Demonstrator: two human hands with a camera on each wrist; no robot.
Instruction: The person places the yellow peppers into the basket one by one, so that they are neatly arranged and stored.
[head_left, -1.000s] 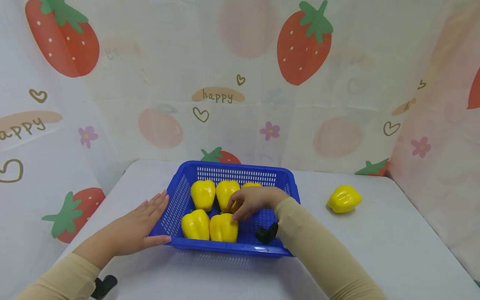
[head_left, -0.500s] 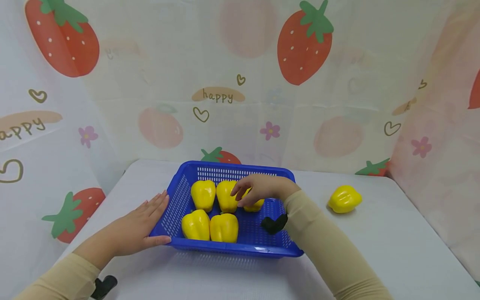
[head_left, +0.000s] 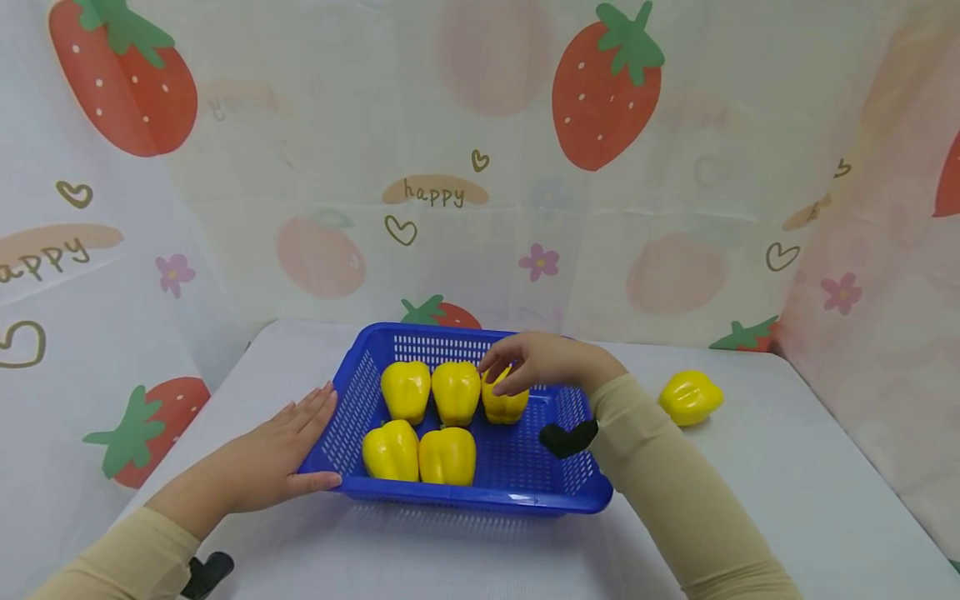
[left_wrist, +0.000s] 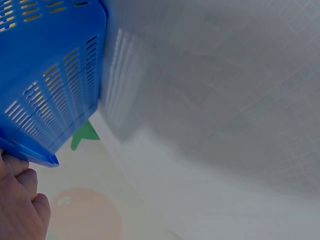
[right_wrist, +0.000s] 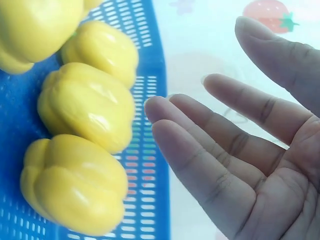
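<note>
Several yellow bell peppers [head_left: 447,456] stand in a blue plastic basket [head_left: 517,498], three along the back and the others at front left. My left hand [head_left: 262,454] lies against the basket's left rim with straight fingers, the thumb at the front corner. Above the back right pepper [head_left: 506,408] hovers my right hand [head_left: 543,362], fingers loosely bent and nothing in them. The right wrist view shows that hand's relaxed fingers [right_wrist: 200,160] apart from the peppers [right_wrist: 75,185]. In the left wrist view, the left hand [left_wrist: 22,200] touches the basket rim.
A yellow lemon-shaped fruit [head_left: 691,398] lies on the white table [head_left: 780,467], right of the basket. A printed cloth with strawberries [head_left: 607,92] hangs behind the table and along both sides.
My right hand has moved from the front pepper back and to the right, leaving that pepper in the basket. The back right pepper shows more now. The left hand stays put.
</note>
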